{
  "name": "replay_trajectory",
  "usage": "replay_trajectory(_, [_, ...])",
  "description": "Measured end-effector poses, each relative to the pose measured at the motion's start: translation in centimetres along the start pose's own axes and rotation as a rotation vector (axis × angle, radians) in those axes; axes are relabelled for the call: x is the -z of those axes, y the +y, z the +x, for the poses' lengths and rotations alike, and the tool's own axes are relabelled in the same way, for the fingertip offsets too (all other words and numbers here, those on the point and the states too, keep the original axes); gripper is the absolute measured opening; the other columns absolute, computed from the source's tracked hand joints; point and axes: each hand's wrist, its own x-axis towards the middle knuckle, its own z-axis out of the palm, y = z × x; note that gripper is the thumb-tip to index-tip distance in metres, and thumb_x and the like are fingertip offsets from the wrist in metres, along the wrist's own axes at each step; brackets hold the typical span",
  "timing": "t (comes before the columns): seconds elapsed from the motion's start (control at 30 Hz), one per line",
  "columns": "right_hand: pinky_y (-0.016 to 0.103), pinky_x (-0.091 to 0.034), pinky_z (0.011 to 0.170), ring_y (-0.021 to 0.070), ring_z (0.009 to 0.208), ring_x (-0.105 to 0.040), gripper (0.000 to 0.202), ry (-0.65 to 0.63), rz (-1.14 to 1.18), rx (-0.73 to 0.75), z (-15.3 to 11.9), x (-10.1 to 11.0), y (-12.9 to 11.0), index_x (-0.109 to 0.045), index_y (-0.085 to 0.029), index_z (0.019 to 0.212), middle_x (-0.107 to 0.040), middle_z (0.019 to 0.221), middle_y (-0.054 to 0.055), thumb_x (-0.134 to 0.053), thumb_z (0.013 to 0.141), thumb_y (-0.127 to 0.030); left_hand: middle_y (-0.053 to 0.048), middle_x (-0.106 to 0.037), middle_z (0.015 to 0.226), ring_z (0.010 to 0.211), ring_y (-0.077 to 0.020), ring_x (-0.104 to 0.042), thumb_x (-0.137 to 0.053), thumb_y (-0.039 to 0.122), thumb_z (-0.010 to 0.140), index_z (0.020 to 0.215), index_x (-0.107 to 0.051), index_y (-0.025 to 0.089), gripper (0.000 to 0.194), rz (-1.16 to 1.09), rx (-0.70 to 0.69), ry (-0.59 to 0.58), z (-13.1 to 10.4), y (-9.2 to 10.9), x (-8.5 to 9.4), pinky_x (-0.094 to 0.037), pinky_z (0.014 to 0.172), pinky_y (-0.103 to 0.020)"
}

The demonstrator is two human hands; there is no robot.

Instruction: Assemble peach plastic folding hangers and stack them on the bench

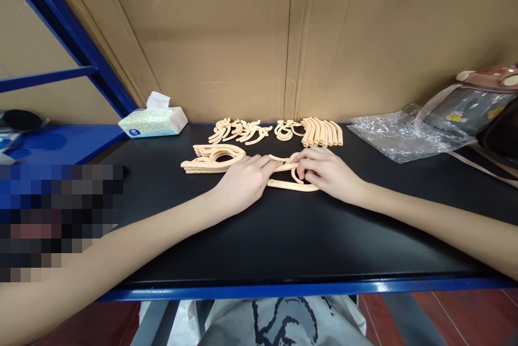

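Observation:
Near the middle of the black table, my left hand (pixel 247 181) has its fingers closed on the left part of some beige curved plastic pieces (pixel 293 186). Opposite it, my right hand (pixel 328 173) grips the right part of the same pieces with bent fingers. One long piece lies lowest, running between the two hands; a hook-like curve shows beside my right fingertips. Just left of my left hand sits a stack of flat beige hanger-shaped pieces (pixel 210 164), partly covered by that hand.
Along the back lie loose curved pieces (pixel 257 133), hooks (pixel 284 131) and a row of arms (pixel 321 132). A tissue box (pixel 154 122) stands back left. Clear plastic wrap (pixel 404 133) and a strapped bottle (pixel 477 106) are at right. The table's blue edge (pixel 307 287) runs in front.

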Motion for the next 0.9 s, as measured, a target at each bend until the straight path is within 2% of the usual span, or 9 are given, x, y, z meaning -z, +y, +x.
replay_trajectory(0.2, [0.037, -0.038, 0.086, 0.0215, 0.098, -0.055, 0.023, 0.016, -0.065, -0.053, -0.05, -0.02, -0.02, -0.055, -0.020, 0.071, -0.064, 0.101, 0.004, -0.043, 0.079, -0.003, -0.008, -0.062, 0.104, 0.093, -0.0220, -0.059, -0.038, 0.015, 0.095, 0.122, -0.051, 0.013, 0.030, 0.012, 0.023, 0.002, 0.01, -0.05, 0.00, -0.046, 0.080, -0.035])
replay_trajectory(0.63, [0.037, -0.038, 0.087, 0.0219, 0.099, -0.056, 0.025, 0.034, -0.074, -0.104, -0.06, -0.20, 0.22, -0.055, -0.020, 0.070, -0.064, 0.099, 0.004, -0.041, 0.074, 0.001, -0.009, -0.061, 0.098, 0.087, -0.0226, -0.059, -0.033, 0.012, 0.096, 0.120, -0.051, 0.012, 0.030, 0.062, 0.039, 0.034, -0.17, -0.12, -0.18, -0.045, 0.077, -0.035])
replay_trajectory(0.9, [0.038, -0.038, 0.087, 0.0222, 0.100, -0.056, 0.026, 0.031, -0.071, -0.118, -0.02, -0.21, 0.34, -0.055, -0.020, 0.070, -0.064, 0.099, 0.005, -0.040, 0.074, 0.000, -0.007, -0.060, 0.093, 0.082, -0.0213, -0.056, -0.034, 0.014, 0.097, 0.109, -0.053, 0.012, 0.022, 0.099, 0.035, 0.009, -0.07, -0.03, 0.06, -0.043, 0.074, -0.033])
